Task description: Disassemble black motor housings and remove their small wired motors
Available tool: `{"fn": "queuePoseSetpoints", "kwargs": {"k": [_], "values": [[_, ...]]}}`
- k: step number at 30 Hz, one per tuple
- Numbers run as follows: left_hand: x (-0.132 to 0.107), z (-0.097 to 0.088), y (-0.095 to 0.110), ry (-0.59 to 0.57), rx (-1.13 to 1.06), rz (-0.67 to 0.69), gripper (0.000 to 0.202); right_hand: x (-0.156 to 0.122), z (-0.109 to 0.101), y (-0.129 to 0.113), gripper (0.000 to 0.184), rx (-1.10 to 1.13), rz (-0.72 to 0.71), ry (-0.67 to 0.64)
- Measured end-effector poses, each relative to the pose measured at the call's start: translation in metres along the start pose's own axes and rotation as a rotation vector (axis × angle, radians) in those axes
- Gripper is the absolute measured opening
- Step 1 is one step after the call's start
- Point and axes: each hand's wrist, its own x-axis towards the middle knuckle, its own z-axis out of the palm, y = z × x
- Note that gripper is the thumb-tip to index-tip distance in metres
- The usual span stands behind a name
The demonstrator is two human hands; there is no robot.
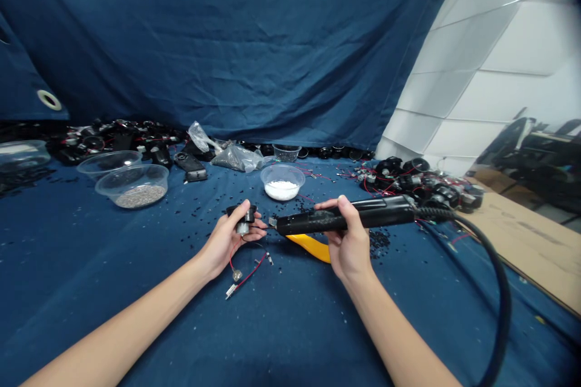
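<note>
At centre frame, a small black cylindrical part (244,218) sits in the cupped left hand (230,242), its grip curled closed around it and lifting it clear of the cloth. Thin red wires (240,273) with small metal terminals trail from near that hand. Just to the right, the right hand (347,240) is clamped around a thick black corded tool (345,216), whose metal tip (272,222) points at the part and stops just short of it, so the two seem held to line up. The tool's black cable (502,296) loops down to the lower right.

A yellow handle (311,248) lies beneath the tool, beside a heap of black granules (379,242). Similar bits scatter across the blue cloth (91,326) covering the bench. Farther back stand a bowl of white granules (282,184) and a clear bowl of grey granules (132,188), near crumpled plastic bags (236,158). Heaps of wired black parts lie at upper left (113,142) and right (413,178). A cardboard sheet (531,248) lies at the right edge; a blue curtain (227,42) and white wall panels (472,72) close off the room.
</note>
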Motion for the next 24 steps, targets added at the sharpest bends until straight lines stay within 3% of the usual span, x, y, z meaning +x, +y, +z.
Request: {"fn": "queuePoseSetpoints", "kwargs": {"k": [24], "values": [[-0.0021, 0.0001, -0.0024, -0.018, 0.100, 0.060, 0.046, 0.0023, -0.0003, 0.0003, 0.041, 0.034, 0.002, 0.039]]}}
